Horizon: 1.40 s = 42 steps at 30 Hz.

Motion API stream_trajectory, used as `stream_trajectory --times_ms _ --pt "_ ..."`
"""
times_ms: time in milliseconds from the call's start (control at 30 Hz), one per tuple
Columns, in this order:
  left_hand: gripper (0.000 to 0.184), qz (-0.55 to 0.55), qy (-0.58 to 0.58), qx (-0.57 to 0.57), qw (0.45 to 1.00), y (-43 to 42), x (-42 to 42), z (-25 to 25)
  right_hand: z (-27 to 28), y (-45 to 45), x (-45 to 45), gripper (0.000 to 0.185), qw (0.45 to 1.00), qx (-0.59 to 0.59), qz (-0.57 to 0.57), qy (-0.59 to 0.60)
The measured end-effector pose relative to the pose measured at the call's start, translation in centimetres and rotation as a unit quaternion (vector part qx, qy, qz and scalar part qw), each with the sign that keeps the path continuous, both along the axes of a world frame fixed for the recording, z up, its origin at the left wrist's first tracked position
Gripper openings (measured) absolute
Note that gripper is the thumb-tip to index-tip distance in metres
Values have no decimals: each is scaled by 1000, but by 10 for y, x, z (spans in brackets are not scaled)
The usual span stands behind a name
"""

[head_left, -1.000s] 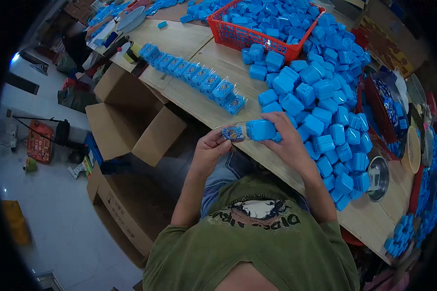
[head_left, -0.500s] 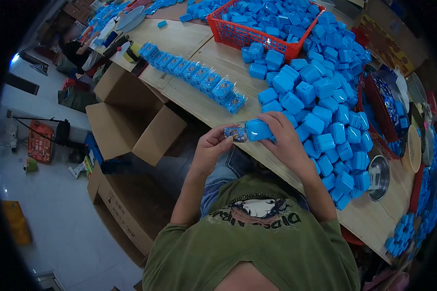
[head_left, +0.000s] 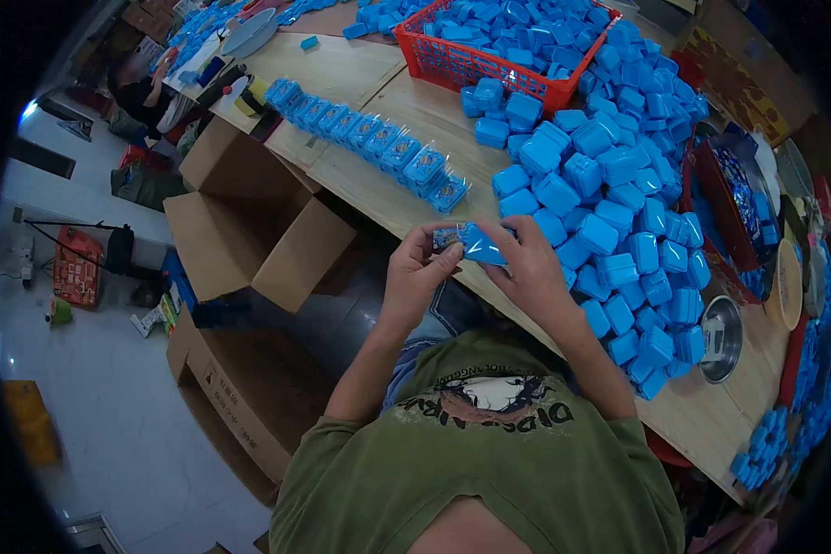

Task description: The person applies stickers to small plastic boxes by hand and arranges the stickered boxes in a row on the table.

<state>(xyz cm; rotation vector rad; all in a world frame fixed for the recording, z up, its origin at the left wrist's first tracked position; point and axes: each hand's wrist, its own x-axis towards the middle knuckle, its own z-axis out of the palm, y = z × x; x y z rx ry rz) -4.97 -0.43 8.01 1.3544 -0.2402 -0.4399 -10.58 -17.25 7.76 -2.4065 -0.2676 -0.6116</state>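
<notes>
Both hands meet over the table's near edge at a small glossy blue plastic box (head_left: 483, 246). My right hand (head_left: 534, 272) is closed on the box's right side, its fingers curled over the far edge. My left hand (head_left: 417, 275) pinches a small, colourfully printed piece (head_left: 446, 239) against the box's left end. I cannot tell whether that piece is a bag or a card. Beyond my left hand, a row of blue boxes in clear wrappers (head_left: 379, 143) runs back to the left. A large heap of blue boxes (head_left: 609, 208) lies beside my right hand.
A red plastic basket (head_left: 485, 76) full of blue boxes stands at the back. Open cardboard cartons (head_left: 214, 245) sit to the left, below the table (head_left: 379, 69). A metal bowl (head_left: 722, 337) is at the right. Another person (head_left: 140, 97) sits far left.
My left hand has shifted slightly right and up, bringing the printed piece closer against the blue box. The right hand has turned a little and moved slightly left with the box.
</notes>
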Motion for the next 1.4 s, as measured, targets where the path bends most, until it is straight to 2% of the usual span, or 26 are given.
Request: stream_trajectory --times_ms 133,200,233,300,333,400,533,600,633,700,733,800,900,1067,1400 --pt "46 55 -83 41 994 0 0 -15 -7 3 1 54 999 50 -19 -2" --pt "60 200 -191 74 958 0 0 -23 -7 6 1 56 997 66 -30 -29" --pt "60 200 -192 74 958 -3 -1 -23 -8 6 1 56 997 67 -30 -30" --pt "67 189 4 -126 974 -12 -7 -20 -10 8 3 58 997 64 -32 -38" --pt "67 192 3 -126 973 -15 -8 -20 -10 10 3 58 997 65 -29 -38" --pt "59 114 179 -221 952 -20 -9 -19 -8 14 4 54 997 35 -32 -52" --pt "48 85 190 -244 947 -29 -8 -9 -11 19 3 59 998 35 -21 -37" --pt "38 104 174 -252 946 -30 -3 -10 -10 22 4 72 990 125 -43 -41" --pt "38 105 172 -252 946 -30 -1 -8 -11 22 3 72 990 125 -41 -43" --pt "37 100 171 -240 950 -30 1 -1 -16 18 -2 86 962 267 -3 60" --pt "37 100 172 -240 950 -29 1 -2 -21 19 -2 86 962 266 -3 60" --pt "37 71 189 -200 959 -27 1 -5 -32 20 -1 93 938 342 26 37" --pt "39 12 202 -179 963 -27 -2 4 -32 20 -1 95 939 340 35 40" --pt "42 7 214 -148 966 -25 0 -13 -31 18 -3 96 938 340 42 59" --pt "41 -15 221 -117 968 -26 -5 -12 -31 19 -5 99 918 383 60 87"
